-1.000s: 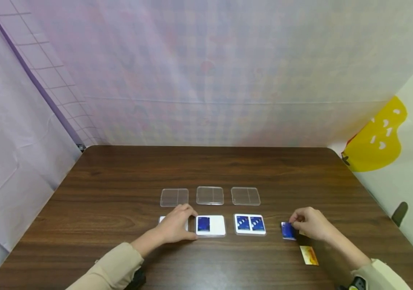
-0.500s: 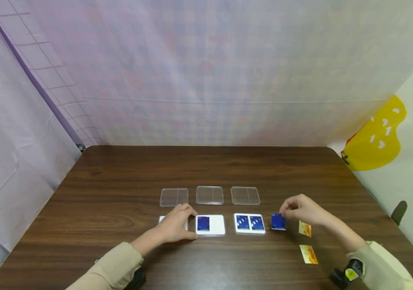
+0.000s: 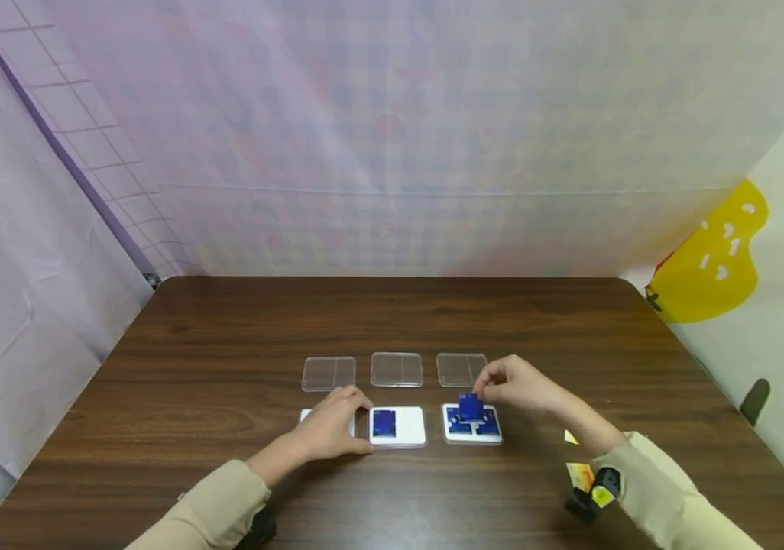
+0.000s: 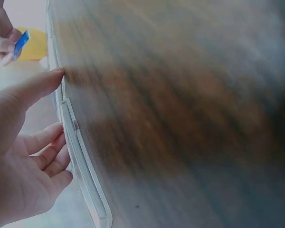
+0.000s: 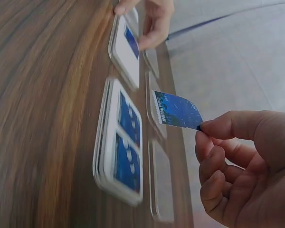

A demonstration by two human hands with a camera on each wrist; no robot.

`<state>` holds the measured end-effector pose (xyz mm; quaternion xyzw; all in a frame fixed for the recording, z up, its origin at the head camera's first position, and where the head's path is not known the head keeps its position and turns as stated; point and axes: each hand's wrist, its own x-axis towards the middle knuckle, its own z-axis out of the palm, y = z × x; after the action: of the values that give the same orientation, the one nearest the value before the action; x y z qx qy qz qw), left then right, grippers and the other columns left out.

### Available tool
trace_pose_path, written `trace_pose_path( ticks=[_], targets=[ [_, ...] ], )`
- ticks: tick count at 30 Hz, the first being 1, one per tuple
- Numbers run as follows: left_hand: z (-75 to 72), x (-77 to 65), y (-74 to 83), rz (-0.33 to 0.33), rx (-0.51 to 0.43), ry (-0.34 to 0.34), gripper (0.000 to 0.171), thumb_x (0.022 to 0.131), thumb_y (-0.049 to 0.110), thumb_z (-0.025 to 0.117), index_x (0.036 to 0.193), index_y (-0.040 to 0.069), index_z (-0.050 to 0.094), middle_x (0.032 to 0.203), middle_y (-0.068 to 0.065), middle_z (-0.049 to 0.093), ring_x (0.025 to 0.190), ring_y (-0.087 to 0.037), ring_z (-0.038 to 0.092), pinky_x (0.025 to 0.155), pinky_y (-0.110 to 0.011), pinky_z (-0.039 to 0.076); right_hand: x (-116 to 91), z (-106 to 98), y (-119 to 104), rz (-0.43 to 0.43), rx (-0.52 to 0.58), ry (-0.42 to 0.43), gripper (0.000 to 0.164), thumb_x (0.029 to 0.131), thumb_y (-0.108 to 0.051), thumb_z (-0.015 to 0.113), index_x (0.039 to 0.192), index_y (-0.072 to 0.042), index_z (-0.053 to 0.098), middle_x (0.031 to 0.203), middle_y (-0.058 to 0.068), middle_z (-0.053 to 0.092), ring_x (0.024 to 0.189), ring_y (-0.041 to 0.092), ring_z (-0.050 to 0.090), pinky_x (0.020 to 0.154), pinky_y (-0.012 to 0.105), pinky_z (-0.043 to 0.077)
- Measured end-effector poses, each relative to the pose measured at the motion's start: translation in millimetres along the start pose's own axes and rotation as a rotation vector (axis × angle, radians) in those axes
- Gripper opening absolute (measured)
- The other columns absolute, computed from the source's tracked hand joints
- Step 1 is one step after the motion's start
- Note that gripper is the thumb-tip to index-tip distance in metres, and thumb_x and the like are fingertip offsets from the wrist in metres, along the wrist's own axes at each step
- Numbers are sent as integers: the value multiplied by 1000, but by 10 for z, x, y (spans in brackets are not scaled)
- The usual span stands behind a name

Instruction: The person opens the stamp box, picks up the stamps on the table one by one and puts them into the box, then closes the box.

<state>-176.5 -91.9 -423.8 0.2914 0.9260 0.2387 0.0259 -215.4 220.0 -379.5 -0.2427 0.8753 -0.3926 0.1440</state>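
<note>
My right hand (image 3: 517,384) pinches a blue postage stamp (image 5: 179,110) by one corner between thumb and index finger. In the head view the stamp hangs above the right white-backed case (image 5: 106,161), which bears two blue stamps side by side. With thumb and fingers set at opposite edges, my left hand (image 3: 332,425) holds the left end of the middle case (image 3: 410,426). One dark blue stamp (image 3: 384,423) lies on that case's left half, with white backing on its right. A third case (image 3: 306,414) is mostly hidden under the left hand.
Three clear plastic lids (image 3: 329,373) lie in a row behind the cases on the brown wooden table (image 3: 241,321). Two yellow-orange stamps (image 3: 581,477) lie at the right, partly hidden by the right forearm. A curtain hangs behind the table.
My right hand has carried the blue stamp leftward, from beside the yellow-orange stamps to above the right case. The left hand has stayed in place at the middle case.
</note>
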Motion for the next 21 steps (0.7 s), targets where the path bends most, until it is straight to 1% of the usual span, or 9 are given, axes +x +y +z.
trace_pose_path(
  ticks=[7,10,12,18,21],
  targets=[
    [-1,2,-11,-2,0,2,56,65,32,78,106,0,60,104,-8,56,99,-24,51,91,-39,43,241,224,-87,-78,79,-28,6,74,1,61,77,4,66,73,6,64,64,4,51,59,19,43],
    [-1,3,-10,-2,-1,1,55,65,32,78,106,0,60,104,-8,56,99,-23,51,90,-38,43,317,313,-117,-85,104,-44,8,74,3,60,78,6,66,72,7,64,62,3,50,57,17,42],
    [-2,3,-9,-2,-1,1,55,65,31,78,106,0,60,104,-8,56,99,-23,51,90,-38,43,351,378,-140,-65,125,-51,8,74,3,60,79,7,66,71,7,64,60,3,50,55,17,42],
    [-5,3,6,-2,-1,2,55,64,30,78,105,0,60,103,-8,56,98,-23,51,90,-38,43,426,576,-180,21,210,-68,10,75,2,59,80,7,65,68,0,62,55,6,46,49,17,39],
    [-5,8,10,2,-5,5,54,63,29,78,104,-1,60,103,-8,56,97,-23,51,90,-38,43,463,642,-181,45,227,-72,10,74,2,59,80,7,65,66,-3,60,51,4,44,46,16,36]
  ],
)
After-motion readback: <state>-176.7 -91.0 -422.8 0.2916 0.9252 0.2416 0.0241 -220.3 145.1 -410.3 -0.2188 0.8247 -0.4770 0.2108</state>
